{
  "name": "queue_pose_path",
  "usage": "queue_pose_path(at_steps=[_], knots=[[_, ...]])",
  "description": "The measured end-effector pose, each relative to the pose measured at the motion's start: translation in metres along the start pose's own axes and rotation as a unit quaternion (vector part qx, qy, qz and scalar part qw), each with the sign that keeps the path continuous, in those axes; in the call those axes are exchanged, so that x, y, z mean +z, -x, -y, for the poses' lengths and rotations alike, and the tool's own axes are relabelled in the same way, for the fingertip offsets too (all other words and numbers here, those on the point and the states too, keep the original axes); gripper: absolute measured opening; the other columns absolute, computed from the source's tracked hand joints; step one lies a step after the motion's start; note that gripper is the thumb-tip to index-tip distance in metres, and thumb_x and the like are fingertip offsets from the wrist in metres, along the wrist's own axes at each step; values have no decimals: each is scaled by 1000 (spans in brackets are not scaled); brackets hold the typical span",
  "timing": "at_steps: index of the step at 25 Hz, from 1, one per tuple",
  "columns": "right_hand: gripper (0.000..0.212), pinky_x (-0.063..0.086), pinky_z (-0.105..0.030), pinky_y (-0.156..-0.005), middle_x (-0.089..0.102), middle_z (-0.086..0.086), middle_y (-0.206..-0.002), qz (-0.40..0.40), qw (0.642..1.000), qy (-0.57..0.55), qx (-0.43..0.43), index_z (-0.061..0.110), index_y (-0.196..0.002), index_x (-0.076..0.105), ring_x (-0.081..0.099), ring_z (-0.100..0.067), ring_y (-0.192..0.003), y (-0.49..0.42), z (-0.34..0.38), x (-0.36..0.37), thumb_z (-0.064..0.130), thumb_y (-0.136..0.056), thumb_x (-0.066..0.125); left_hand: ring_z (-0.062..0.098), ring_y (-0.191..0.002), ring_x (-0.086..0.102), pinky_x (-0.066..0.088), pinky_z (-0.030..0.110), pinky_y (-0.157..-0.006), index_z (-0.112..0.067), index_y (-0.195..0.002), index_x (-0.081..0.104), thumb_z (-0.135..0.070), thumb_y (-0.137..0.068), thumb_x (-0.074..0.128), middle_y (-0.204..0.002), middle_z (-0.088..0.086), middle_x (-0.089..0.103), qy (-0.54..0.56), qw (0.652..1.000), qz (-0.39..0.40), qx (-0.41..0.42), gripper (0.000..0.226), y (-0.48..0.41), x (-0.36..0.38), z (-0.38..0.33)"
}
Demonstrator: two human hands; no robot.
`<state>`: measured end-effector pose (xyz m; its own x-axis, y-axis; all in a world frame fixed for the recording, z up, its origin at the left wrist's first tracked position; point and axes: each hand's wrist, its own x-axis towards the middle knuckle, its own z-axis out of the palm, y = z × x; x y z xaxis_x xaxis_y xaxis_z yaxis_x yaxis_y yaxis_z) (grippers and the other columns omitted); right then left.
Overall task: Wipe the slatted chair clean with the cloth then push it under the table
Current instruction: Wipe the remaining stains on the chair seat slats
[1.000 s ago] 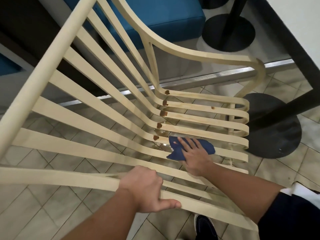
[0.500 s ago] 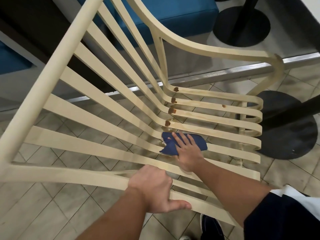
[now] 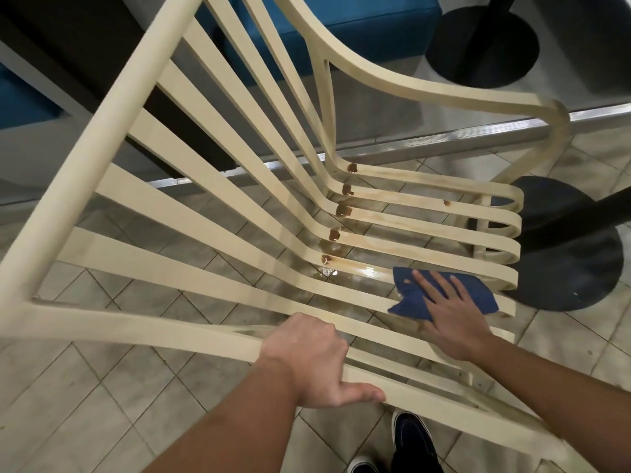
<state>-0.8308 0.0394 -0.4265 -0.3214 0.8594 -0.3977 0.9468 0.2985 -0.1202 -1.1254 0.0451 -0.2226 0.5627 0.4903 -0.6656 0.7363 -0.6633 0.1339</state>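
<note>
Slatted chair stands on the tiled floor, its seat front near the black round table base at the far right; pushing it in looks undone. Your right hand lies flat, fingers straight, pressing the soft blue cloth onto a near seat slat. Your left hand grips the near armrest. Wiping seems about half through: brown drips dot the bends of the far slats, beside a wet sheen. The slats look like smooth, pale, curved wood
</note>
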Motion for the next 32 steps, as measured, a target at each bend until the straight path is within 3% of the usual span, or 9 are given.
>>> queue_pose_path(at_steps=[5, 11, 13, 15, 18, 23, 27, 30, 32], knots=[[73, -5, -47, -125, -4, 5, -170, 42, 998, -33, -29, 27, -162, 16, 1, -26, -158, -49, 56, -17, 52, -94, 6, 21, -54, 47, 38, 38, -62, -11, -61, 50, -94, -82, 21, -59, 6, 53, -2, 1000, -7, -6, 91, 0, 0, 0], [76, -8, -50, -125, -9, 2, -171, 61, 996, -42, -46, 24, -164, 2, -8, -28, -157, -124, 149, -31, 55, -94, -1, 21, -53, 41, 34, 39, -62, -11, -60, 48, -95, -81, 22, -58, 6, 48, 0, 1000, -22, -17, 90, -2, 4, 0], [70, -12, -49, -125, -12, 1, -171, 63, 997, -23, -38, 21, -164, 0, -14, -27, -156, -129, 159, -29, 52, -102, 10, 21, -52, 39, 32, 39, -62, -11, -59, 46, -95, -81, 22, -58, 7, 47, 0, 1000, -21, -19, 89, -2, 5, 1], [67, -15, -47, -124, -12, 4, -171, 55, 997, -15, -53, 23, -164, -3, -17, -24, -156, -123, 153, -23, 49, -106, 21, 21, -52, 37, 31, 39, -63, -12, -59, 44, -94, -82, 23, -58, 7, 45, 2, 999, -22, -23, 88, -2, 4, 0], [64, -17, -44, -123, -12, 8, -170, 48, 996, -15, -80, 29, -163, -3, -19, -19, -155, -107, 129, -17, 48, -106, 18, 19, -52, 34, 30, 39, -65, -13, -59, 40, -93, -83, 26, -57, 5, 41, 13, 1000, -19, -22, 85, -1, 0, -1], [76, -12, -44, -124, -18, 14, -166, 34, 994, -15, -107, 41, -159, -11, -22, -17, -154, -57, 64, -9, 69, -89, -22, 21, -52, 44, 33, 38, -60, -11, -59, 46, -93, -83, 23, -57, 6, 48, 0, 1000, -5, -6, 89, 0, -2, -1], [65, -1, -49, -124, 5, 11, -170, 13, 995, 9, -103, 44, -160, 0, 0, -23, -158, -19, 14, 2, 70, -103, 17, 21, -54, 47, 37, 38, -61, -12, -60, 47, -93, -84, 22, -59, 5, 50, 3, 1000, 8, 5, 88, 1, -5, -1], [63, 1, -54, -124, 4, 8, -171, 19, 994, 21, -107, 44, -161, 3, -1, -26, -158, -20, 19, 5, 63, -105, 24, 21, -55, 49, 37, 37, -61, -12, -60, 49, -93, -84, 21, -59, 5, 52, 3, 1000, 3, 8, 90, 1, -3, 0], [62, 3, -55, -123, 10, 6, -170, 20, 993, 22, -115, 40, -161, 14, 4, -29, -158, -29, 33, 4, 61, -104, 25, 22, -54, 49, 37, 38, -62, -11, -59, 50, -94, -83, 21, -58, 6, 53, 6, 1000, 3, 6, 91, 0, -2, 0]])
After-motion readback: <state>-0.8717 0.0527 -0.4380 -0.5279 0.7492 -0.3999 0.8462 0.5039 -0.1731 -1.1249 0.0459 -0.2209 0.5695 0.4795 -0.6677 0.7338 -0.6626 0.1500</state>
